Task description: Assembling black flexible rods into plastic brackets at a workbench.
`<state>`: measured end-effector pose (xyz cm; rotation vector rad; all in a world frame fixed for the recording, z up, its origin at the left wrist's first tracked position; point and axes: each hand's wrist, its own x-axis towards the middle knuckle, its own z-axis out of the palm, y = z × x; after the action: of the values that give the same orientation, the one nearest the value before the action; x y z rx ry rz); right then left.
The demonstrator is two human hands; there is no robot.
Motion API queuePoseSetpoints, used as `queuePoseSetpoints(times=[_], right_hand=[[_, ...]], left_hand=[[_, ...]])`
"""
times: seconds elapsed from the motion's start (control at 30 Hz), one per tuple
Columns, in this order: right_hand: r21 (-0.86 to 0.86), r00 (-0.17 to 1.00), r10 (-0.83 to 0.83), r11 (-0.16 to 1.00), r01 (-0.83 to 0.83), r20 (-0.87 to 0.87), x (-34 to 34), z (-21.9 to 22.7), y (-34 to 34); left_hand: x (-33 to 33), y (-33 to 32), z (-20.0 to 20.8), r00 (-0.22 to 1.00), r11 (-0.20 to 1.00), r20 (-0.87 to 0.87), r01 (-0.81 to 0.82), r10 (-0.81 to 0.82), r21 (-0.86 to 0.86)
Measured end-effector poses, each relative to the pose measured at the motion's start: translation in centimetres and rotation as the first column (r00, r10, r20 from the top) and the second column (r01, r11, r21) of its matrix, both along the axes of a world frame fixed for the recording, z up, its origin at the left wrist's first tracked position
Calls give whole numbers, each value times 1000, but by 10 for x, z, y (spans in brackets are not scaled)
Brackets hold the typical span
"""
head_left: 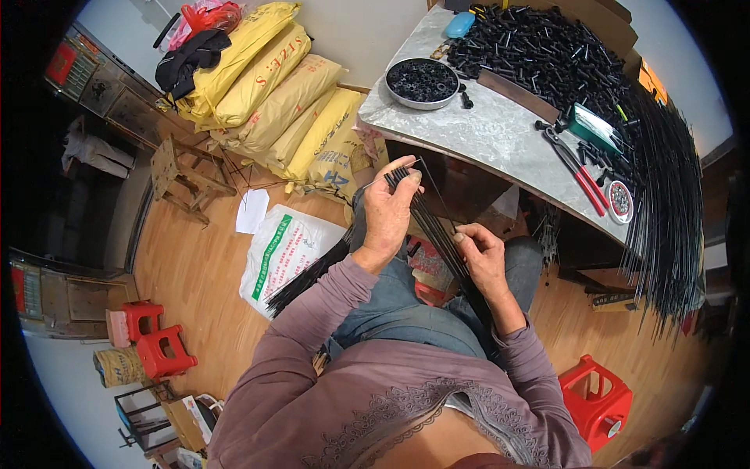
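Note:
My left hand (384, 217) is raised over my lap, closed around the upper end of a bundle of thin black rods (434, 225). The bundle slants down to the right across my legs. Just right of it, my right hand (486, 256) pinches a single thin black rod (439, 194), whose upper end reaches up to the left hand's fingertips. Past my left forearm, another bunch of black rods (311, 275) lies over a white printed sack (273, 248). The lower end of the held bundle is partly hidden by my right hand and forearm.
The grey table (508, 129) ahead bears a bowl of small black rings (423, 103), heaped short black parts (523, 47) and red-handled cutters (582, 176). Long black rods (670, 203) hang off its right side. Yellow sacks (269, 98), a wooden stool (195, 180) and red stools (166, 352) stand left.

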<state>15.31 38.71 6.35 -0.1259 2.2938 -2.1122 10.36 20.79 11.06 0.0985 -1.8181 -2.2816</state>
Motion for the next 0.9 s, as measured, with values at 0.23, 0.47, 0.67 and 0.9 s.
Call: queuePoseSetpoints(times=[0.23,0.47,0.67,0.9], right_hand=[[29,1000,6,1000,-6,0,1,3,-1],[22,1000,-4,1000,3,12,1,3,-1],[25,1000,-3,1000,2,24,0,1,-1],[54,999,12,998,-13,30,0,3,0]], left_hand=[[0,2,6,1000,998,-14,-26,27,55],[0,2,5,1000,997,-21,-12,14,76],[0,2,5,1000,996,-20,-9,11,85],[0,1,4,1000,997,-24,4,-2,75]])
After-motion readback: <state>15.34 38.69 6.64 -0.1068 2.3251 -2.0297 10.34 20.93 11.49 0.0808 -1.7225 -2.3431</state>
